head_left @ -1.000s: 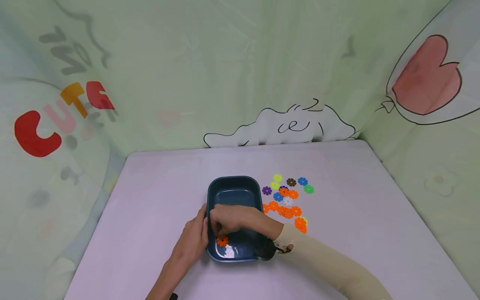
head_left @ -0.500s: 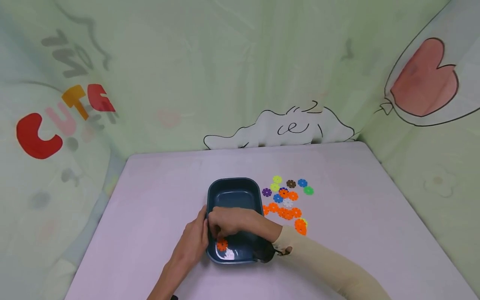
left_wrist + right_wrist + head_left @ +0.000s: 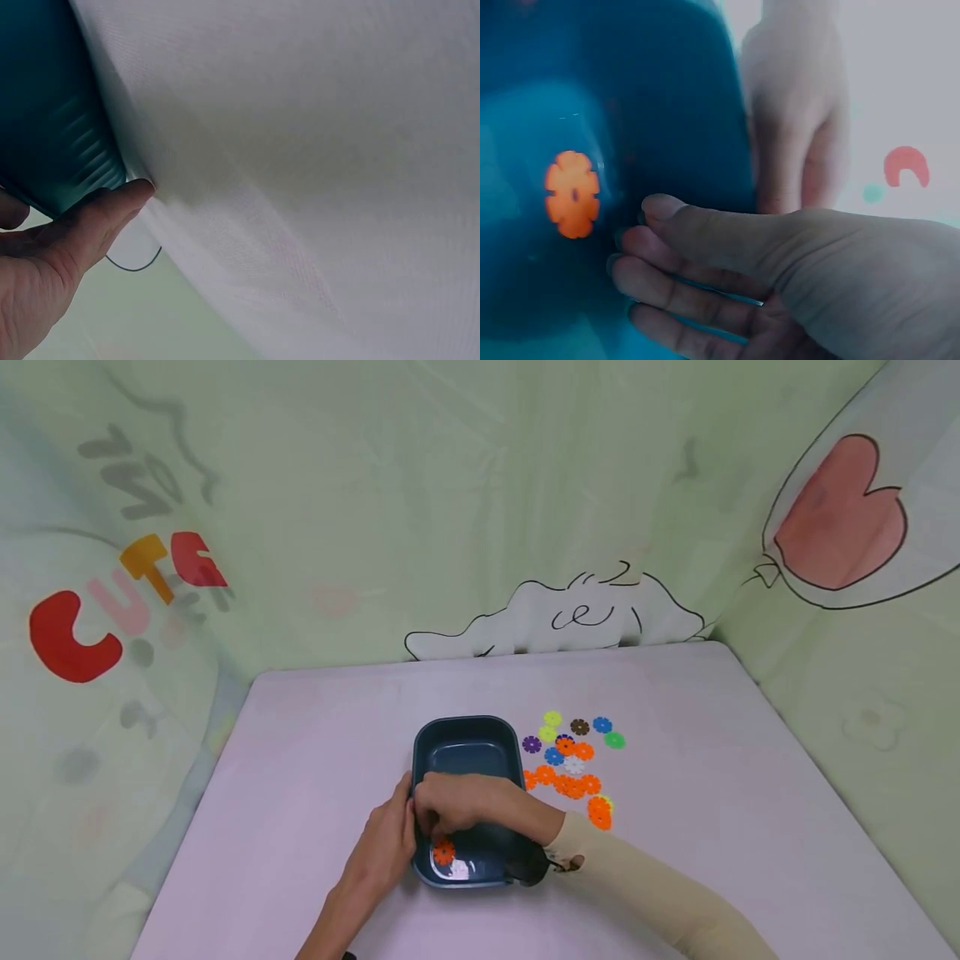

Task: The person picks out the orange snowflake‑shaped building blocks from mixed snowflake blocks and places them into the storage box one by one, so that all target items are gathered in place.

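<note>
A dark teal plastic bin (image 3: 471,755) stands on the table with an orange notched interlocking disc (image 3: 444,852) lying on its floor near the front left. My left hand (image 3: 386,837) rests along the outside of the bin's left wall. In the left wrist view its long, straight finger (image 3: 105,217) runs down the wall toward the tablecloth. My right hand (image 3: 457,803) reaches into the bin, close to its left side. In the right wrist view the thumb (image 3: 705,229) and loosely bent fingers show nothing between them, and the orange disc sits a short way beyond the fingertips.
Right of the bin, loose discs lie scattered on the pale table: several orange ones (image 3: 573,787), a purple one (image 3: 532,744), a brown one (image 3: 580,727), a green one (image 3: 615,740) and others. A printed curtain (image 3: 330,510) encloses the table's back and sides.
Both hands keep nearly the same places. The right hand has moved very slightly leftward in the bin, and the orange disc stays by its fingertips.
</note>
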`<state>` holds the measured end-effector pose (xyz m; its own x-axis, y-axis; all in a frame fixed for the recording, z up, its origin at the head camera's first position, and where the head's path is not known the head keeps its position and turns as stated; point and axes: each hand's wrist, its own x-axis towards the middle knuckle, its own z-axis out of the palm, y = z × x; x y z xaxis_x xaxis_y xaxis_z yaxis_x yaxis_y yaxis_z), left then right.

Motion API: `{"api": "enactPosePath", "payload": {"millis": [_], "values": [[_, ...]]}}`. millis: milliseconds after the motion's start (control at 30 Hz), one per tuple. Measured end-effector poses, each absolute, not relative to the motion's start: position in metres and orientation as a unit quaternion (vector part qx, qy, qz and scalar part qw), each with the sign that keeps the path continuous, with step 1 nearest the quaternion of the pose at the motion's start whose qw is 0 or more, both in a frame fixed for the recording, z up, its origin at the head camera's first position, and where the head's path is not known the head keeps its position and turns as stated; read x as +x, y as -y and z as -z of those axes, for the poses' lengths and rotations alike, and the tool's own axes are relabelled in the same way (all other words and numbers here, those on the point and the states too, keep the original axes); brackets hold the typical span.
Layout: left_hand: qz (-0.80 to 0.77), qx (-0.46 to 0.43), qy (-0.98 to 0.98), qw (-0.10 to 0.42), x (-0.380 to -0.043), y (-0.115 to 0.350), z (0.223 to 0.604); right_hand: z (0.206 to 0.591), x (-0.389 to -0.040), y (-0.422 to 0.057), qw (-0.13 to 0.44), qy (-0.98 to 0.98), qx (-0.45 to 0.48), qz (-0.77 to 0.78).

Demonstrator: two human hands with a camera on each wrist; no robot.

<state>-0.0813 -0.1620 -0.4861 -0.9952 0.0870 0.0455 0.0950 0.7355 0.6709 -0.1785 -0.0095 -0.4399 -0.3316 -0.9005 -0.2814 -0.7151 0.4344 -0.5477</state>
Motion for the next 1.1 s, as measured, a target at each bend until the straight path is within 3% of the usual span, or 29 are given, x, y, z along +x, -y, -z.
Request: {"api": "enactPosePath", "payload": {"millis": [167, 600, 1100], "values": [[0.366, -0.044, 0.929, -0.001, -0.081, 0.160, 0.486, 0.424, -0.175, 0.003, 0.265, -0.816, -0.489, 0.159], [0.374, -0.030, 0.927, -0.017, -0.081, 0.159, 0.486, 0.386, -0.166, -0.021, 0.105, -0.860, -0.480, 0.140], [0.356, -0.034, 0.934, -0.002, -0.080, 0.158, 0.488, 0.356, -0.173, -0.061, -0.030, -0.877, -0.437, 0.196]]}}
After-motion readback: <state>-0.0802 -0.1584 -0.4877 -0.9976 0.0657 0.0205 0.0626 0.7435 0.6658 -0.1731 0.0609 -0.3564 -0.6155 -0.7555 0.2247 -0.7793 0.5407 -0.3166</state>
